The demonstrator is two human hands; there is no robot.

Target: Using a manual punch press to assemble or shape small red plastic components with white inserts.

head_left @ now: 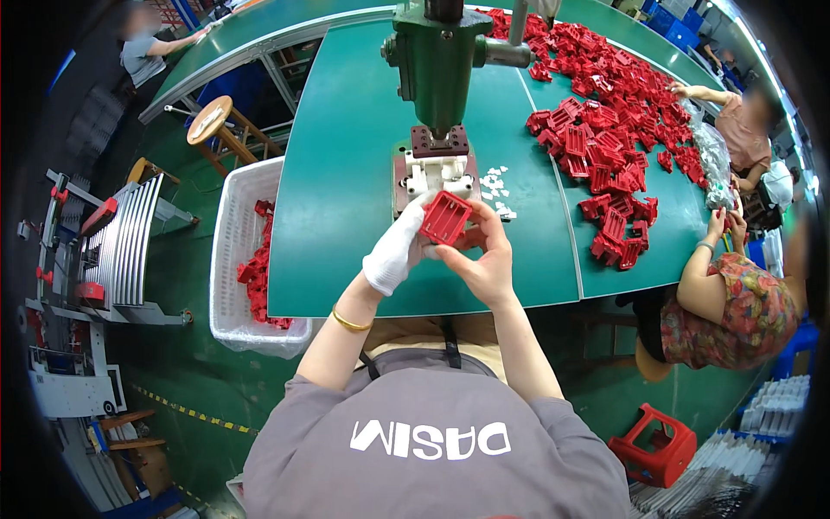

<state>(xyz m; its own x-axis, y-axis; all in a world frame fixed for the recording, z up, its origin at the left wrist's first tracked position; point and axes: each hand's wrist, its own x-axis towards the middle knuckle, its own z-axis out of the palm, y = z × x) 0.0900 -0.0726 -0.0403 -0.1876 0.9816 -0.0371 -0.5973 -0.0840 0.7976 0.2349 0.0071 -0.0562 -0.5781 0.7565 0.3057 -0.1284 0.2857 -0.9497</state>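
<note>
Gripping a red plastic housing (445, 219) at the centre of the frame, the white-gloved left hand (396, 253) and bare right hand (486, 261) curl nearly closed against its sides. Just above, a green press (441, 73) stands over a white fixture (439, 176), with white bits (494, 183) on the tabletop (346, 130) and red parts (596, 143) heaped at upper right.

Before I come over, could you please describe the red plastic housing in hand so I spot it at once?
On the green-topped table, find the green press. On its near side, a white-gloved left hand and bare right hand hold the red plastic housing. Unlike the heaped red parts on the right, it is held.
</note>
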